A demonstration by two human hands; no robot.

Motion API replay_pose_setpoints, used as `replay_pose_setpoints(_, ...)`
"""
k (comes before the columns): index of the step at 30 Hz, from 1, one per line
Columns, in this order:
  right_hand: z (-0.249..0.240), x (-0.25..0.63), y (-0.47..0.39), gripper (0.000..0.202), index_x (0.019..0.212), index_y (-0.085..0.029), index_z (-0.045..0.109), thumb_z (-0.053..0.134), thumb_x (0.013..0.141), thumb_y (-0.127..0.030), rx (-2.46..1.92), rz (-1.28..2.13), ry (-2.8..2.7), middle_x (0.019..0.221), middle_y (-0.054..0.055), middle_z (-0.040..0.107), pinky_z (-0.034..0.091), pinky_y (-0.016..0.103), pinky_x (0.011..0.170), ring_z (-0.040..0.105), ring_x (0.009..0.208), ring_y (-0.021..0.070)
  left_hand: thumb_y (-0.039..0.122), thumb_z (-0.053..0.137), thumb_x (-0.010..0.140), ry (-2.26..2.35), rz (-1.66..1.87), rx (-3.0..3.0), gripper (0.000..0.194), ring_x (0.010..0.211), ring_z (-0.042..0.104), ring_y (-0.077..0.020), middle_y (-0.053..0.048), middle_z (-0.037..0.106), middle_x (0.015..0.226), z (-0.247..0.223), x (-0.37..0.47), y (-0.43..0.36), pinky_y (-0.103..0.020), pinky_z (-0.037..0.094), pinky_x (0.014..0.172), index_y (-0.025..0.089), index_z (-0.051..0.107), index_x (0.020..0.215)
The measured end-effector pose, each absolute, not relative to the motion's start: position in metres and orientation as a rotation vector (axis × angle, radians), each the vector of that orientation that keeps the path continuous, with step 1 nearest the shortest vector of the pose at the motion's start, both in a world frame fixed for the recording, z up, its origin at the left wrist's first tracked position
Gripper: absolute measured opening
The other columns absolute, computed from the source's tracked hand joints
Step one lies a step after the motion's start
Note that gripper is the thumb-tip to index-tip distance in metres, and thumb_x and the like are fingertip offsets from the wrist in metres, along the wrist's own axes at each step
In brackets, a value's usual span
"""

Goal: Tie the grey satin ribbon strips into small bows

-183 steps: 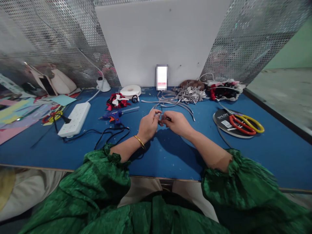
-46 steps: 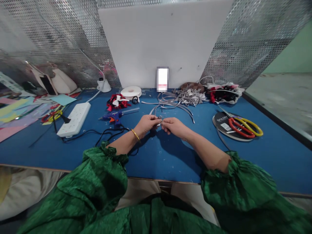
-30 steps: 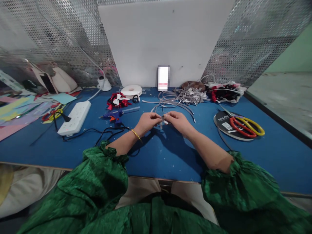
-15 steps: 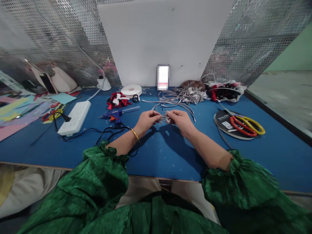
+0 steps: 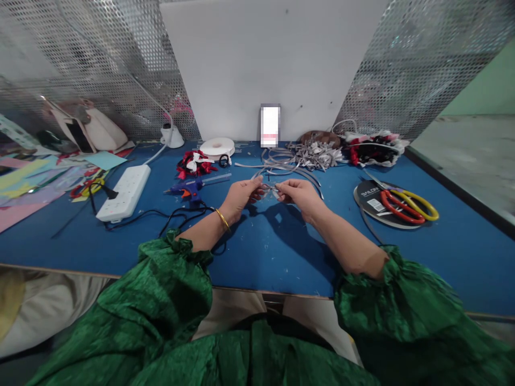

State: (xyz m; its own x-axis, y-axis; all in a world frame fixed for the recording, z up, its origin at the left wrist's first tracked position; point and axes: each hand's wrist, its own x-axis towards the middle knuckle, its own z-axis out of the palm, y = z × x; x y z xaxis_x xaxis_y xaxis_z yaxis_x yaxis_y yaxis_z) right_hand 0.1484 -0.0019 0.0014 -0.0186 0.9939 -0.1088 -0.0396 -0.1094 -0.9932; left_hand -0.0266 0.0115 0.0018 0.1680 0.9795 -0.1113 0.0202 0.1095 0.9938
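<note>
Over the middle of the blue table, my left hand (image 5: 242, 196) and my right hand (image 5: 296, 195) face each other a short way apart. Between them is a small grey ribbon (image 5: 271, 188), looped like a bow. My left thumb and fingers pinch one side of it; my right fingers grip the other side. The fingers hide part of the ribbon. Just behind my hands lie loose grey ribbon strips (image 5: 281, 159). A pile of grey ribbon bows (image 5: 319, 155) sits behind my right hand. To the left of my left hand rests a blue glue gun (image 5: 189, 188).
Scissors (image 5: 406, 205) with red and yellow handles lie on a black ribbon spool (image 5: 368, 195) at right. A white power strip (image 5: 125, 192) with black cords is at left. At the back stand a phone (image 5: 270, 126), a white ribbon roll (image 5: 217, 147) and red-black bows (image 5: 196, 163).
My left thumb has lifted and the fingers have shifted on the ribbon. A loop now shows more clearly between my hands. Both hands stay in about the same place.
</note>
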Motion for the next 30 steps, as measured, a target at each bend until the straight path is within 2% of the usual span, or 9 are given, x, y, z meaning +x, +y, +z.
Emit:
replay_pose_setpoints(3, 0.0, 0.149, -0.001, 0.025, 0.064, -0.016, 0.058, 0.074, 0.067, -0.035, -1.262, 1.293, -1.107, 0.057, -0.001, 0.059, 0.04, 0.022, 0.053, 0.054, 0.052, 0.009, 0.06, 0.068, 0.07, 1.129, 0.999, 1.177, 0.049, 0.061, 0.056, -0.01, -0.007, 0.067, 0.075, 0.002, -0.027, 0.011, -0.024, 0.039, 0.058, 0.012, 0.069, 0.079)
replay_pose_setpoints(7, 0.0, 0.147, -0.002, 0.027, 0.063, -0.016, 0.058, 0.076, 0.068, -0.036, -1.243, 1.306, -1.114, 0.056, -0.002, 0.057, 0.041, 0.023, 0.055, 0.052, 0.051, 0.0083, 0.045, 0.076, 0.065, 1.153, 0.996, 1.249, 0.033, 0.062, 0.055, -0.0095, -0.004, 0.066, 0.071, 0.001, -0.027, 0.011, -0.023, 0.039, 0.06, 0.014, 0.068, 0.076)
replay_pose_setpoints(10, 0.003, 0.147, -0.002, 0.035, 0.065, -0.015, 0.06, 0.072, 0.074, -0.047, -1.261, 1.327, -1.074, 0.059, 0.0, 0.058, 0.043, 0.023, 0.054, 0.052, 0.051, 0.0081, 0.039, 0.075, 0.066, 1.177, 1.009, 1.259, 0.027, 0.061, 0.054, -0.0097, -0.003, 0.065, 0.068, 0.0, -0.027, 0.011, -0.024, 0.039, 0.06, 0.015, 0.069, 0.076)
replay_pose_setpoints(13, 0.005, 0.151, 0.0, 0.048, 0.069, -0.015, 0.061, 0.059, 0.081, -0.062, -1.32, 1.31, -0.997, 0.065, 0.003, 0.061, 0.043, 0.022, 0.051, 0.055, 0.051, 0.0089, 0.038, 0.074, 0.066, 1.184, 1.018, 1.245, 0.026, 0.059, 0.053, -0.0095, -0.003, 0.065, 0.066, 0.0, -0.027, 0.012, -0.024, 0.038, 0.06, 0.015, 0.069, 0.074)
replay_pose_setpoints(15, 0.005, 0.155, 0.003, 0.052, 0.069, -0.015, 0.061, 0.055, 0.083, -0.065, -1.342, 1.306, -1.0, 0.066, 0.005, 0.062, 0.043, 0.021, 0.05, 0.056, 0.052, 0.0093, 0.039, 0.075, 0.066, 1.188, 1.019, 1.236, 0.026, 0.06, 0.054, -0.0096, -0.003, 0.065, 0.066, -0.001, -0.027, 0.012, -0.024, 0.038, 0.06, 0.015, 0.069, 0.074)
replay_pose_setpoints(22, 0.004, 0.16, 0.004, 0.029, 0.063, -0.016, 0.06, 0.073, 0.074, -0.04, -1.287, 1.288, -1.325, 0.052, -0.002, 0.054, 0.038, 0.02, 0.048, 0.047, 0.047, 0.007, 0.042, 0.076, 0.065, 1.169, 1.003, 1.238, 0.03, 0.059, 0.053, -0.0087, -0.002, 0.064, 0.066, -0.002, -0.028, 0.013, -0.023, 0.038, 0.059, 0.014, 0.069, 0.075)
replay_pose_setpoints(25, 0.008, 0.16, 0.0, 0.024, 0.062, -0.017, 0.059, 0.072, 0.074, -0.034, -1.28, 1.303, -1.394, 0.045, -0.004, 0.05, 0.035, 0.02, 0.045, 0.044, 0.043, 0.0071, 0.052, 0.072, 0.068, 1.153, 0.997, 1.192, 0.039, 0.059, 0.054, -0.0088, -0.004, 0.065, 0.069, 0.0, -0.027, 0.013, -0.023, 0.038, 0.057, 0.014, 0.069, 0.075)
replay_pose_setpoints(28, 0.013, 0.162, -0.007, 0.022, 0.067, -0.017, 0.062, 0.073, 0.071, -0.036, -1.225, 1.531, -1.579, 0.048, -0.003, 0.055, 0.04, 0.02, 0.046, 0.048, 0.044, 0.0079, 0.06, 0.066, 0.071, 1.179, 1.021, 1.076, 0.047, 0.058, 0.055, -0.0093, -0.005, 0.065, 0.071, 0.002, -0.028, 0.013, -0.023, 0.039, 0.055, 0.013, 0.068, 0.075)
replay_pose_setpoints(30, 0.016, 0.165, -0.01, 0.023, 0.072, -0.016, 0.065, 0.075, 0.069, -0.037, -1.129, 1.743, -1.769, 0.055, -0.002, 0.06, 0.046, 0.021, 0.05, 0.053, 0.049, 0.0092, 0.059, 0.066, 0.072, 1.18, 1.003, 1.028, 0.046, 0.057, 0.055, -0.009, -0.006, 0.065, 0.071, 0.001, -0.029, 0.014, -0.022, 0.04, 0.055, 0.013, 0.068, 0.075)
